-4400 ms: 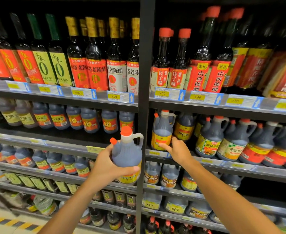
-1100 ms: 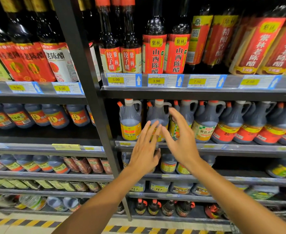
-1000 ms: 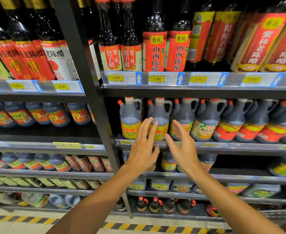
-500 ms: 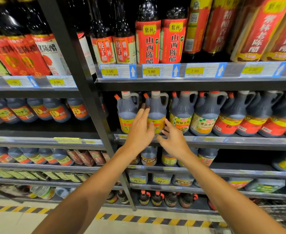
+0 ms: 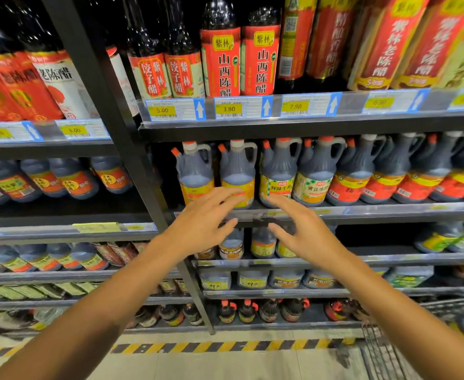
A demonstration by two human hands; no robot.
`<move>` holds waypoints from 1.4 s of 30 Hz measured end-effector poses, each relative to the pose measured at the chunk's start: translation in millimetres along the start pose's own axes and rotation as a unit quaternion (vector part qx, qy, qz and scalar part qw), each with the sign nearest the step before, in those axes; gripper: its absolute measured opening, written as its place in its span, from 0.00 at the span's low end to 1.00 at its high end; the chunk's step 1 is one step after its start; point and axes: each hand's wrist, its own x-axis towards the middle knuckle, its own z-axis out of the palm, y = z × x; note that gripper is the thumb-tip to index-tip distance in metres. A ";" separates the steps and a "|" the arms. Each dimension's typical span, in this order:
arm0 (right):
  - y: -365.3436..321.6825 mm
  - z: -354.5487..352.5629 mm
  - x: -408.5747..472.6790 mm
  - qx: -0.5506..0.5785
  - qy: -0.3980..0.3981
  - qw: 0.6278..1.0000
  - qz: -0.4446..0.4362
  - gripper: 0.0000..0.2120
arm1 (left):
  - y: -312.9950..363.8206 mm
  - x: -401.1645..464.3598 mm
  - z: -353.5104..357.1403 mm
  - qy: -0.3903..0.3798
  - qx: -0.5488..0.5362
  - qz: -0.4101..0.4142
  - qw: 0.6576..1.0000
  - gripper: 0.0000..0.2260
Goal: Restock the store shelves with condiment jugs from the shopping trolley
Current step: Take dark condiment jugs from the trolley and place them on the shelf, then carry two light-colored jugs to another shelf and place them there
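Fingers (image 5: 226, 193) of the left hand (image 5: 202, 226) are spread and straight, holding nothing, their tips in front of the lower label of a condiment jug (image 5: 238, 174) with a white cap; whether they touch it cannot be told. Fingers (image 5: 280, 202) of the right hand (image 5: 306, 234) are likewise extended and empty, reaching toward the shelf edge (image 5: 362, 211) below a neighbouring jug with a green-and-yellow label (image 5: 278, 172).

Both jugs stand upright in a row of dark, handled jugs on the middle shelf, another white-capped jug (image 5: 195, 174) at the row's left end, beside a black upright post (image 5: 121, 138). Tall vinegar bottles (image 5: 219, 58) with red labels fill the shelf above, over yellow price tags (image 5: 228, 108). At lower right, the wire corner of a shopping trolley (image 5: 384, 349) shows above the striped floor marking (image 5: 225, 346).
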 end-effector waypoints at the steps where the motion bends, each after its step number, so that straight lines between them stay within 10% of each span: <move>1: 3.2 -3.7 -11.3 -0.021 -0.005 1.000 0.001 0.29 | -0.2 -2.2 2.9 -0.032 0.014 0.031 0.999 0.24; 19: 73.5 -65.8 -445.7 -0.053 0.027 0.863 0.502 0.41 | 260.8 62.4 171.1 -0.302 -0.063 0.295 0.905 0.49; 29: 118.6 -128.2 -594.0 -0.014 0.129 0.829 0.545 0.30 | 467.9 89.7 239.5 -0.370 -0.029 0.349 0.860 0.32; 42: 271.3 -150.1 -575.8 0.036 0.085 0.822 0.563 0.31 | 488.0 183.2 360.7 -0.432 -0.063 0.293 0.850 0.29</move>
